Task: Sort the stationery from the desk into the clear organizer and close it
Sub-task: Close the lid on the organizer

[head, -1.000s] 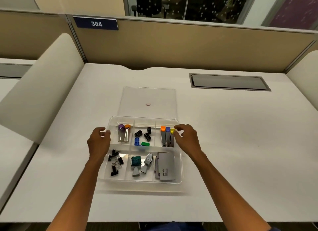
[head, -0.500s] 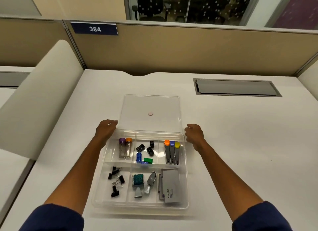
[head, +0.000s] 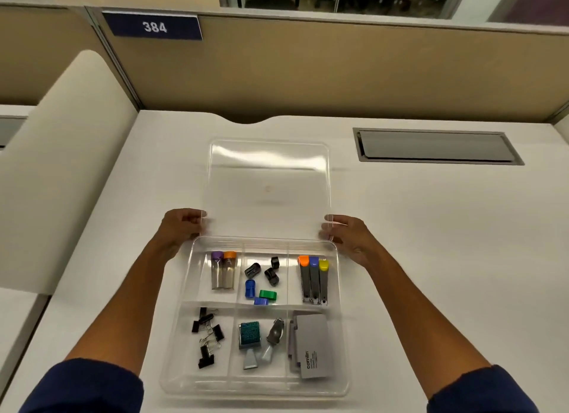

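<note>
The clear plastic six-compartment organizer (head: 254,382) sat on the white table (head: 431,258) near its front edge, roughly midway between the left and right edges. The clear flat lid (head: 268,178) lay just beyond the organizer's far rim, toward the table's back edge. The left hand (head: 181,227) pinched the lid's near left corner; the right hand (head: 346,234) pinched its near right corner, fingers curled around the edge. Whether the lid was raised off the table could not be told.

Far row of compartments, left to right: two clear vials with purple and orange caps (head: 223,271); small black, blue and green plastic pieces (head: 261,280); three grey clips with orange, blue and yellow tips (head: 314,280).

Near row, left to right: black binder clips (head: 207,335); a teal-topped block (head: 250,334) beside a grey metal clip (head: 275,332); a grey rectangular case (head: 314,345) with printed lettering.

A grey recessed cable hatch (head: 437,146) sat near the table's back right corner.
</note>
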